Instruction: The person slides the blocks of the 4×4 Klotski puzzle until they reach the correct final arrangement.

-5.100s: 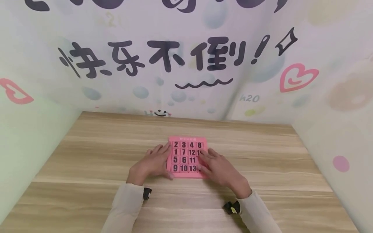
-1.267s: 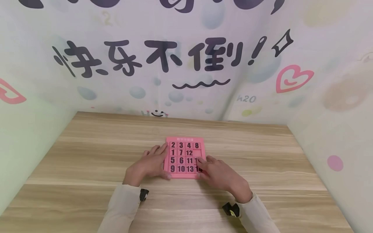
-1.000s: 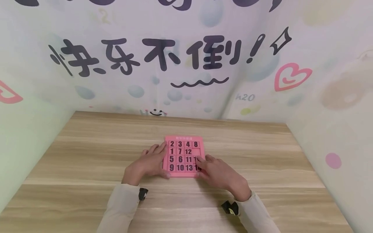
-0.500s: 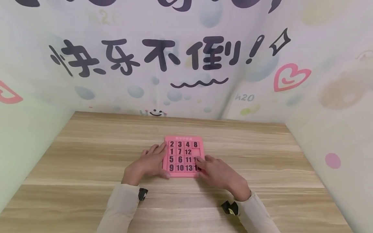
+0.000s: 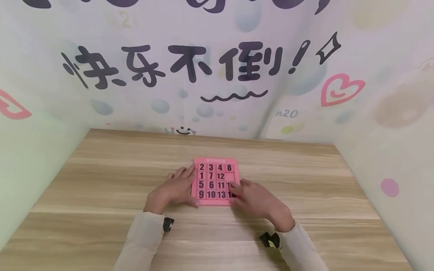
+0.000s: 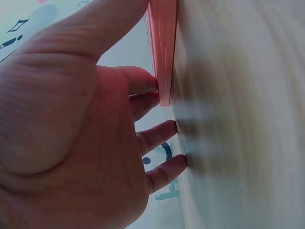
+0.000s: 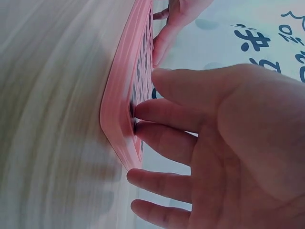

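Note:
A pink number slide puzzle [image 5: 215, 202] lies flat on the table, its black-numbered tiles in a four-by-four grid. Beside the 12 tile [image 5: 220, 176], in the right column, is a bare slot [image 5: 229, 176]. My left hand [image 5: 174, 190] rests along the puzzle's left side, index finger at the edge and thumb at the near corner. With fingers extended, my right hand [image 5: 257, 199] touches the right column. Its fingertips partly cover the tile below the slot and the 14 tile [image 5: 231, 195]. In the right wrist view two fingertips [image 7: 143, 110] meet the tiles, while the other fingers stay outside the frame.
The wood-grain table [image 5: 135, 150] runs back to a white wall [image 5: 217, 116] printed with black characters, bubbles and hearts. Side walls stand at left and right. Black wrist-worn devices show at both cuffs, such as the one [image 5: 270, 239] at the right sleeve.
Since five seconds ago, the tile right of the 12 has gone from its place, leaving a bare slot, and the right fingers sit lower in that column. Over the last second the hands hardly move.

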Demonstrator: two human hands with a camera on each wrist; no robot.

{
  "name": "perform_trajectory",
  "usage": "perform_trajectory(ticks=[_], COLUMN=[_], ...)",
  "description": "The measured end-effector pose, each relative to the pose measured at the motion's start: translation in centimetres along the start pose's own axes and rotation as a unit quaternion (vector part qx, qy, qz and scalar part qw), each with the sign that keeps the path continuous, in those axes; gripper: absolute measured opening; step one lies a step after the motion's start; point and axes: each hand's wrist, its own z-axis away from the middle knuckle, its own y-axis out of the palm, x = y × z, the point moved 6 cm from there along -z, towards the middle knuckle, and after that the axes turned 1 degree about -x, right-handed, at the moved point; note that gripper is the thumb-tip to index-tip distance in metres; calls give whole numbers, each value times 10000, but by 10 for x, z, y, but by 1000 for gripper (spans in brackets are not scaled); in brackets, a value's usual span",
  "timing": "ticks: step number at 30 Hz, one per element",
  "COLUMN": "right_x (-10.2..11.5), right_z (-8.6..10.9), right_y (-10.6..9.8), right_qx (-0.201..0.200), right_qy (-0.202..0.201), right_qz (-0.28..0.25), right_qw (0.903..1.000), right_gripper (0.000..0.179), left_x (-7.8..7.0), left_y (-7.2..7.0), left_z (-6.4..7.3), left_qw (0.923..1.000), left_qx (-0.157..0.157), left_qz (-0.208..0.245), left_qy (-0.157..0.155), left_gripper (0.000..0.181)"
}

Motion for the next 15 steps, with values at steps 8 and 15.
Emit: perform_trajectory(ticks=[8,15], right_x=[0,1], right_z=[-3,-14], right_y=[-1,0], right_qx=[-139,-276], right_qy=[187,220], right_qz=[-203,-96], right_qw=[9995,9993], right_gripper=[62,64], left_x=[1,1], left_y=[1,1], left_z=[-1,0], left_qw=[10000,10000], left_qx=[37,66], left_qz=[-6,-41], left_qy=[-26,-58], left_gripper=[121,119])
